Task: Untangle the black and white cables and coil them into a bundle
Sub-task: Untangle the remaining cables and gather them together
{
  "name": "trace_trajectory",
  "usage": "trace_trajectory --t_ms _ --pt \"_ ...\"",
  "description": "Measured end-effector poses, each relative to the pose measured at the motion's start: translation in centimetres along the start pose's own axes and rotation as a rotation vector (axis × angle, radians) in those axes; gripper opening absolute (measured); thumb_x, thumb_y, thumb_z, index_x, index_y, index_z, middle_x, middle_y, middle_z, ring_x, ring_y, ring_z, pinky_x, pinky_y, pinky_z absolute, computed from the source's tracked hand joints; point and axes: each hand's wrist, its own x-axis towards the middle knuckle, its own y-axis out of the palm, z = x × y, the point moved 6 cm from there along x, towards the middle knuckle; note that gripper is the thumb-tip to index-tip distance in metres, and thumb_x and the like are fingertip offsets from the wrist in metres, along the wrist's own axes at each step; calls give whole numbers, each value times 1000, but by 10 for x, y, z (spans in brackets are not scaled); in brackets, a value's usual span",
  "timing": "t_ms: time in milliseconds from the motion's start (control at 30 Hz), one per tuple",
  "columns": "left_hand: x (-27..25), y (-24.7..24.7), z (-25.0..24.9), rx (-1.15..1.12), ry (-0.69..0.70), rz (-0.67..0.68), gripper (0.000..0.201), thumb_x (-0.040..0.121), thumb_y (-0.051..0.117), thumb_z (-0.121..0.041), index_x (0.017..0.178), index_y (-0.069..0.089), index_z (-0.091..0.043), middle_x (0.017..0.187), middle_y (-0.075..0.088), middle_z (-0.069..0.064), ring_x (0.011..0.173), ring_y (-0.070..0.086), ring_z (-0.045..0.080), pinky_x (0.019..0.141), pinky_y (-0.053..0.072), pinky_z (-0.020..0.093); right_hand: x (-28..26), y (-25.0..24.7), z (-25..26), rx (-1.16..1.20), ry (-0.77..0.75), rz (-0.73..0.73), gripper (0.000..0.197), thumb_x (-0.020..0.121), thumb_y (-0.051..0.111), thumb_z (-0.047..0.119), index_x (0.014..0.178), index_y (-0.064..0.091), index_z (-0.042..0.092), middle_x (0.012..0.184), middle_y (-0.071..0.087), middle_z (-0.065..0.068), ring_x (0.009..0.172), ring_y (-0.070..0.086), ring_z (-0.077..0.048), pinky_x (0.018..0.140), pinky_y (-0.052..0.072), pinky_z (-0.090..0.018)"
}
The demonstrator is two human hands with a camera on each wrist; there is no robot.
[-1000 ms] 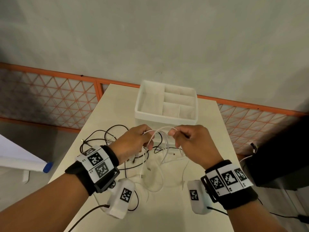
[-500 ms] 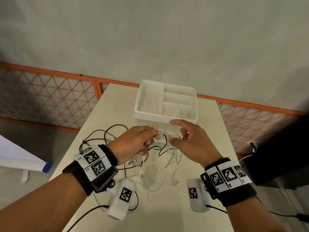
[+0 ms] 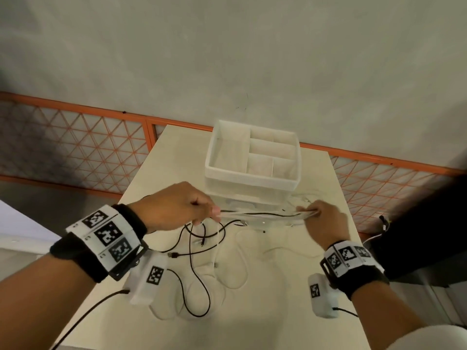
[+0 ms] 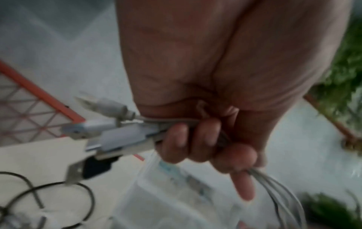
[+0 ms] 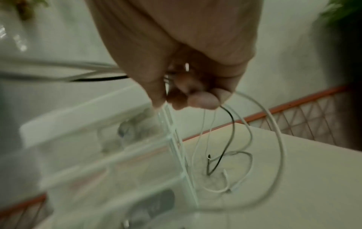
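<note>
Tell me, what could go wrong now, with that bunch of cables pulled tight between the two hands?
One black cable runs inside the stretched white cables, so pulling harder may tighten a snag. The left hand grips the strands just behind the plugs; they could slip out. Loose loops trailing from the right hand hang beside the white organizer box and might catch it.

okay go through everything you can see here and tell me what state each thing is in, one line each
Left hand: grips the plug ends of the cables.
Right hand: grips the same cables further along.
White cables: pulled straight between the hands, rest loose on the table.
Black cables: mostly tangled on the table, one strand runs between the hands.
Organizer box: upright, compartments look empty.
Table: strewn with cable.
</note>
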Motion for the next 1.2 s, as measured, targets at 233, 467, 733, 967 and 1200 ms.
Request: trace_trajectory --t_ms 233,467,733,967,1200 --pt "18 37 46 113 -176 -65 19 93 61 -29 84 77 -27 64 67 -10 53 58 -1 62 46 16 10 -37 21 366 -235 -288 19 84 80 18 89 62 20 139 61 6 110 59 -13 83 45 -26" --pt "12 32 56 115 -163 -212 30 95 57 -20 69 71 -25 64 65 -10 53 56 4 50 38 10 -11 32 -25 -15 33 356 72 83 72 16 145 42 37 107 71 -4 106 64 -27 94 49 -34" --pt "16 51 7 32 93 -171 23 95 61 -29 81 75 -18 65 66 -8 58 54 0 57 38 14 -74 82 63 209 -143 729 16 87 75 34 98 64 30 67 69 -3 44 54 -8 48 46 -20" --pt "10 76 47 64 -106 51 30 101 45 -18 88 72 -15 74 69 -18 59 55 -8 55 38 7 -40 46 52 282 -230 1 27 86 73 18 112 69 27 93 71 12 68 68 -17 78 57 -31" --pt "6 70 85 -62 -311 -179 30 98 43 -10 90 72 -14 83 61 -7 86 60 14 61 39 11 -81 133 30 157 -283 411 27 80 68 13 83 52 34 78 65 10 55 57 -7 63 56 -31"
